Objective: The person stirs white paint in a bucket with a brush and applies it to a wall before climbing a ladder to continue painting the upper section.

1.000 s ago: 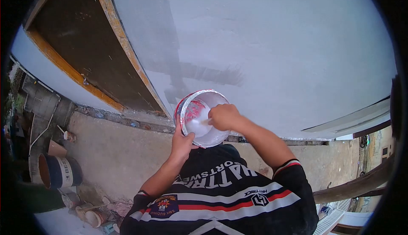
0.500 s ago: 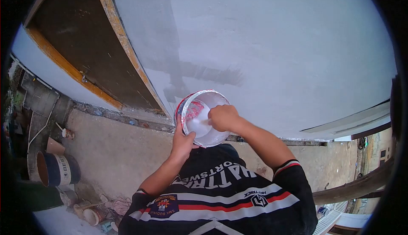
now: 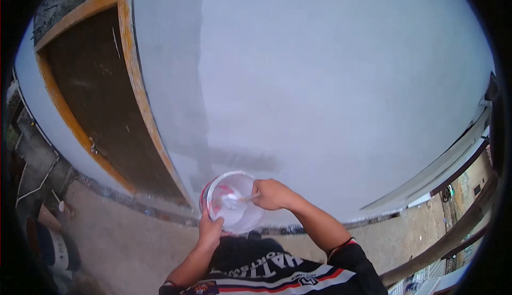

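A white paint bucket point(image 3: 255, 221) with red marks is tilted in front of my body, its opening facing up toward me. My left hand point(image 3: 210, 228) grips its near left rim, thumb over the edge. Over the right side of the opening, my right hand point(image 3: 271, 195) is closed around the handle of a paintbrush point(image 3: 247, 197). The brush reaches into the bucket, where white paint point(image 3: 232, 217) shows. Its bristles are hard to make out against the paint.
Ahead stands a pale wall point(image 3: 320, 98) with a greyer damp-looking patch point(image 3: 242, 160) just beyond the bucket. A dark door point(image 3: 101, 98) in a yellow-orange frame is at left. A dark drum point(image 3: 56, 247) stands on the concrete ground point(image 3: 128, 236). A wooden beam point(image 3: 442, 241) crosses the lower right.
My view has tipped up, so bucket and hands sit lower and more of the wall and door shows. My right hand has drawn back slightly, baring more of the brush handle.
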A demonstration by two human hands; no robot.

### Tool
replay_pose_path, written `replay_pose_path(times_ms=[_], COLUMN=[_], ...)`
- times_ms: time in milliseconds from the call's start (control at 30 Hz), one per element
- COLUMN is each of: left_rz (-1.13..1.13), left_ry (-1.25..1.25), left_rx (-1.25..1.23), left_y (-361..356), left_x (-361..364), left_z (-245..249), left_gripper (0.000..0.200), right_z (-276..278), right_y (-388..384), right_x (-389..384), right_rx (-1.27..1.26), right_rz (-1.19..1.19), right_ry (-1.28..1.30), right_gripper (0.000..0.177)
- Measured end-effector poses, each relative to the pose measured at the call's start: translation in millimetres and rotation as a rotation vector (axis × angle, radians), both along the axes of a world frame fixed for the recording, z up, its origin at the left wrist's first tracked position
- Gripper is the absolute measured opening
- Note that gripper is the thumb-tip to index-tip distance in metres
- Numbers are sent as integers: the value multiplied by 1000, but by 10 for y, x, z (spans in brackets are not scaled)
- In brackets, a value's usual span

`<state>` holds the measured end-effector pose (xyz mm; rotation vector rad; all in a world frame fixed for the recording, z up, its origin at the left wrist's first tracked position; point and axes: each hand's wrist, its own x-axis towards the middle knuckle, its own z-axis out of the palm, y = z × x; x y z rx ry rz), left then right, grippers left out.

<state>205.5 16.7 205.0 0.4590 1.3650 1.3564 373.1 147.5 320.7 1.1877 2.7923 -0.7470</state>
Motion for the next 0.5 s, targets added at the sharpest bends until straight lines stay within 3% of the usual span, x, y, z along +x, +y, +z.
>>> replay_pose_path(times_ms=[200,300,400,500], left_rz=[59,48,84,77], left_ry=[-9,-63,-104,43], left_rx=[60,84,100,72], left_y=[19,-69,-113,-123], left_x=[94,39,-46,-138], left_z=[17,42,-162,-192], left_gripper=[72,73,85,81], right_z=[872,1233,1797,2298], right_y=[148,161,111,130], right_x=[282,342,251,120], right_rx=[-460,-394,-186,114], right_rz=[-257,-180,-108,101], right_ry=[346,629,658,486], right_gripper=[17,14,14,12])
